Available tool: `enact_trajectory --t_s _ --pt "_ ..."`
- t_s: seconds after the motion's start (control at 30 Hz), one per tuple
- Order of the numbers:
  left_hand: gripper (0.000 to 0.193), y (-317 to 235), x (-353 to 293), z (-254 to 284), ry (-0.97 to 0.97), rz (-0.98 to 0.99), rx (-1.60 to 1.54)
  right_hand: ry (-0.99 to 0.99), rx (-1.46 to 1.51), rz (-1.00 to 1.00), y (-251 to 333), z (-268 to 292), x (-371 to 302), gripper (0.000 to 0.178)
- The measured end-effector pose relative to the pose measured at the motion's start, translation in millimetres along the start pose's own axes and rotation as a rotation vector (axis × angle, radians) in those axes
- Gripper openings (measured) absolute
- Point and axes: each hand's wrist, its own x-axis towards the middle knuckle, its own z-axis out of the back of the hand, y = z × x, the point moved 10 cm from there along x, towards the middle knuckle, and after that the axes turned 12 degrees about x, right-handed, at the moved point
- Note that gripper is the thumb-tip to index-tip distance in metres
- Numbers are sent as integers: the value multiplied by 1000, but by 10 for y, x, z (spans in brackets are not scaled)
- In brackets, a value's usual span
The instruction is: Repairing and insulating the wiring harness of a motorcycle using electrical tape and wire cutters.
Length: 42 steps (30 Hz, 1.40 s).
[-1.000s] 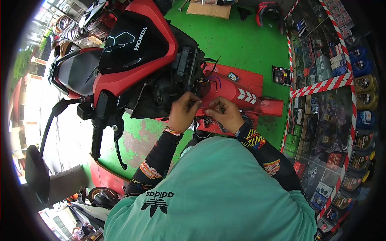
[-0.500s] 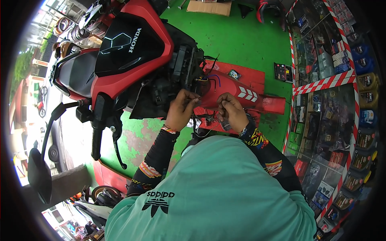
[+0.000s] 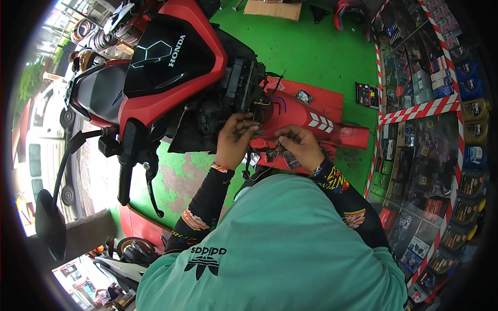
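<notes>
My left hand (image 3: 236, 141) is closed in a pinch beside the uncovered front of a red and black scooter (image 3: 179, 62); what its fingertips hold is too small to make out. Close by on the right, my right hand (image 3: 300, 148) pinches a thin wire (image 3: 273, 161) that hangs down between the hands. Both hands are over the scooter's red front fender (image 3: 293, 115), which has white chevrons. Dark and blue wires (image 3: 280, 101) stick out above the fender, near the open headlight area.
A red platform (image 3: 327, 93) lies under the front wheel area, with a small packet (image 3: 304, 96) on it. Glass display cases (image 3: 415, 135) edged in striped tape line the right side. A brake lever (image 3: 152, 192) and mirror (image 3: 51, 228) jut out at left.
My right hand has moved slightly left, closer to my left hand, and its fingers have turned inward. The thin wire below it shows more clearly. Outside, a white van has come into view at left.
</notes>
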Motion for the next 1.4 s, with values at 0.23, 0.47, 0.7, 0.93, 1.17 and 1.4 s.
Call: enact_trajectory --t_s 0.23,0.47,0.7,0.93,1.17,1.4 --pt "37 -90 -23 -75 74 -9 -108 73 79 -30 -29 -72 -18 15" --pt "41 -35 -28 -55 87 -3 -101 57 79 -22 26 -144 14 12" --pt "39 -29 -27 -49 96 -32 3 50 62 -6 33 -142 39 9" --pt "40 5 -15 -21 51 1 59 -24 -202 79 164 -159 31 13" --pt "38 -106 -27 -14 15 29 127 -23 -484 315 381 -250 26 12" --pt "40 -134 -41 -5 35 11 127 -94 -377 289 400 -263 74 12"
